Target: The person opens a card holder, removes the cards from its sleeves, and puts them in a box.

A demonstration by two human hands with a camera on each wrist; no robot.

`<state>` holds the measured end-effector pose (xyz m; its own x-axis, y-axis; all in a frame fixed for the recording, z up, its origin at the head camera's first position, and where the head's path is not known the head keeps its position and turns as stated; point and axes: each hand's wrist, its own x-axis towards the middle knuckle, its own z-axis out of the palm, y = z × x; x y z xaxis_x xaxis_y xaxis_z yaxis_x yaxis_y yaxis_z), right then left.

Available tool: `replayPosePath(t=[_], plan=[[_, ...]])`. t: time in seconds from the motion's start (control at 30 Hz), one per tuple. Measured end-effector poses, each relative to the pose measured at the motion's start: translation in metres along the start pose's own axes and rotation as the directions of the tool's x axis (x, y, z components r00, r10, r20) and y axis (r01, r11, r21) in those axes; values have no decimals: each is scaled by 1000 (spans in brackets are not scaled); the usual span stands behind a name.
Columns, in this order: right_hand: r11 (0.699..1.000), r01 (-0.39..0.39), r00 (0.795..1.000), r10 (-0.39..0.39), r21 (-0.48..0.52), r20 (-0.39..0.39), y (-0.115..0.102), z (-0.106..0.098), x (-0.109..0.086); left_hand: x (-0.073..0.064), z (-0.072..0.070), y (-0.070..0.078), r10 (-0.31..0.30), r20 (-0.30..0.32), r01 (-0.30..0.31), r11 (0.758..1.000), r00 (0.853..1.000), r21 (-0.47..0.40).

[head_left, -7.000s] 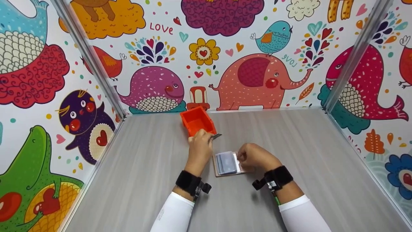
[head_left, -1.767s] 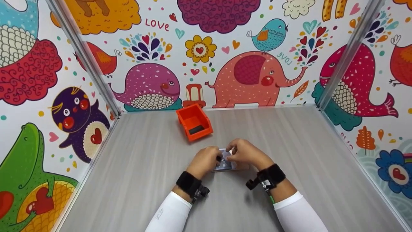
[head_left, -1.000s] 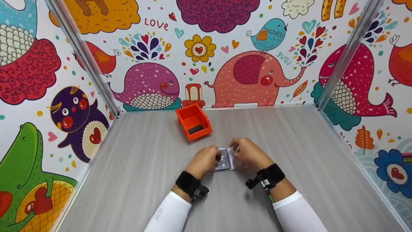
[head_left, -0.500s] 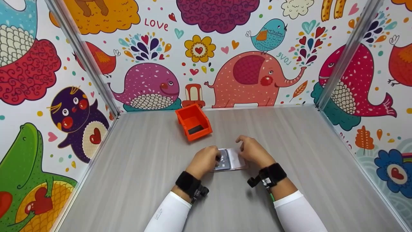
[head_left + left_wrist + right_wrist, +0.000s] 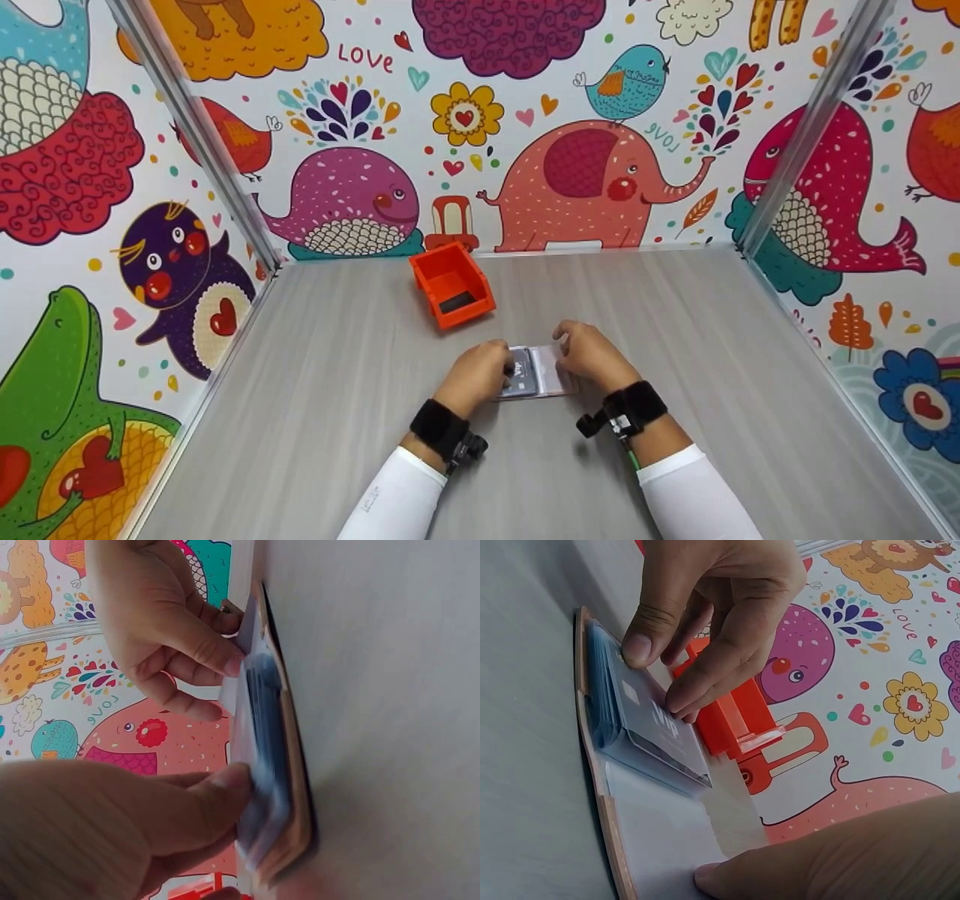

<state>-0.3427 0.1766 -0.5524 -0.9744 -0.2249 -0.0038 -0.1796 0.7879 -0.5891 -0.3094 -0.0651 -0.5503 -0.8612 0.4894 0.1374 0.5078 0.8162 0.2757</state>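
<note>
A small brown-covered card holder (image 5: 298,787) lies spread like a book on the table, with a stack of clear plastic sleeves on its left half. On top of the stack is a dark grey card (image 5: 664,720) with pale lettering. My left hand (image 5: 478,373) grips the stack at its left side, thumb on the upper face and fingers along the far edge. On the right half lies a pale, see-through sleeve (image 5: 553,373). My right hand (image 5: 594,354) pinches that sleeve at its far right edge, thumb tip on it in the left wrist view.
An orange-red plastic bin (image 5: 452,285) stands behind the left hand, with a dark flat piece (image 5: 457,301) in it. A grey wood-grain table (image 5: 337,375) spreads around the holder. Walls with cartoon prints (image 5: 360,195) close off the back and both sides.
The dark piece from my left hand now lies in the bin, and the left hand came back to the holder. My right hand turned a sleeve rightward, lifted off, then returned to its edge.
</note>
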Motion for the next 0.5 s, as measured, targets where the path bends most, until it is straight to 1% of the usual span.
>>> replayPosePath(t=[0.17, 0.27, 0.33, 0.4, 0.43, 0.5], plan=[[1000, -4, 999, 3, -16, -45, -3, 1, -2, 1, -1, 1, 1, 1, -1, 999, 1000, 34], [1000, 6, 997, -6, -2, -72, -9, 2, -2, 0, -1, 2, 1, -4, -1, 999, 1000, 39], [999, 24, 997, -22, 33, -76, -14, 3, -2, 0, -1, 3, 2, -11, -2, 999, 1000, 40], [995, 34, 998, -29, 97, -57, -18, 5, -2, -2, -1, 4, 1, -21, 0, 999, 1000, 49], [991, 32, 999, -27, 133, -40, -20, 6, -2, -2, -1, 4, -3, -25, 4, 999, 1000, 52], [979, -1, 1000, -1, 205, 11, -22, 9, -2, -4, -2, 5, -12, -33, 13, 998, 999, 54]])
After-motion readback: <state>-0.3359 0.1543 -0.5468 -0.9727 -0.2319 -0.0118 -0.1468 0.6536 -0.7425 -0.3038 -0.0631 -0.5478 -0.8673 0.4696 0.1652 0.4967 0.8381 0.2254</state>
